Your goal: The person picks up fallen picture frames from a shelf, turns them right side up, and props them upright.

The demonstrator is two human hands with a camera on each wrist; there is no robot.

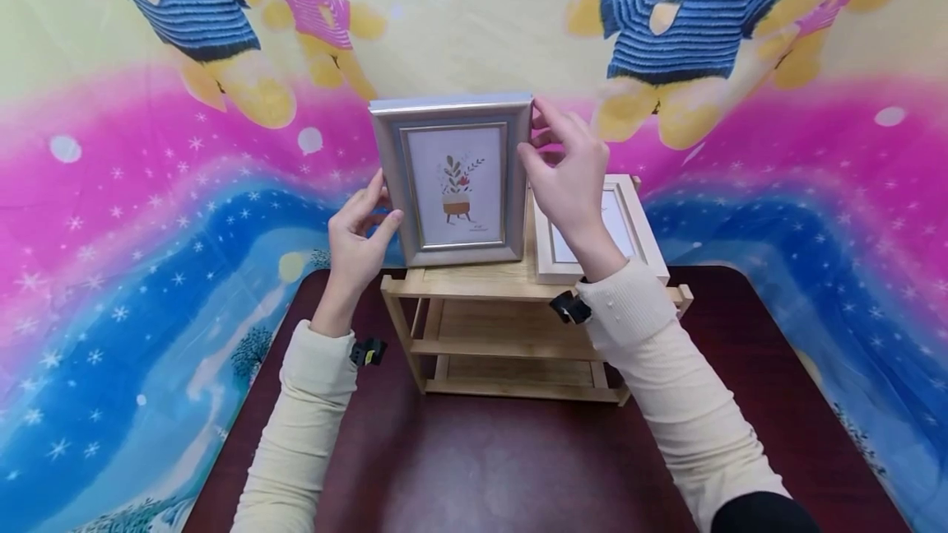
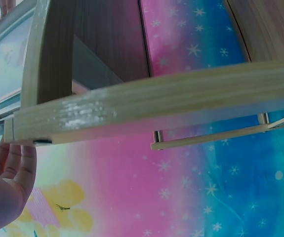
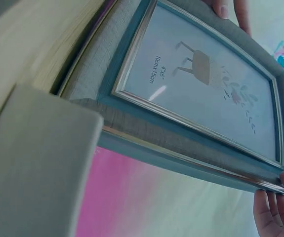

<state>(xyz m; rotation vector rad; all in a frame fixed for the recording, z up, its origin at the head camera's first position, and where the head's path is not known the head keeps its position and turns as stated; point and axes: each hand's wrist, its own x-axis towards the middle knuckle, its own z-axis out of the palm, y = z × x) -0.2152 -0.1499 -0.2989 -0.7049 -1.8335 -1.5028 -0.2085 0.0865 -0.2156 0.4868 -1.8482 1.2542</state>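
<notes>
A silver picture frame [image 1: 467,255] is held up by two hands over the left part of a wooden rack [image 1: 511,348]. Its left edge is pinched by the left hand [image 1: 359,229], with the thumb in front. Its right edge, near the top corner, is pinched by the right hand [image 1: 570,171]. The frame is kept almost upright, and it cannot be told if its bottom edge is touching the wood.

Inside the frame, a white picture [image 1: 489,155] is held. On it, a brown pot [image 1: 456,206] with little legs is drawn, and the pot is filled with leaves and a red flower. In the right wrist view, "10cmx15cm" is seen printed on the picture.

On the right part of the rack's top shelf [image 1: 481,282], a cream frame [image 1: 643,229] is placed. A white sheet [image 1: 620,224] is held inside it, partly hidden by the right arm. Two more shelves are seen below. The rack is set on a dark red table [image 1: 481,467].
</notes>
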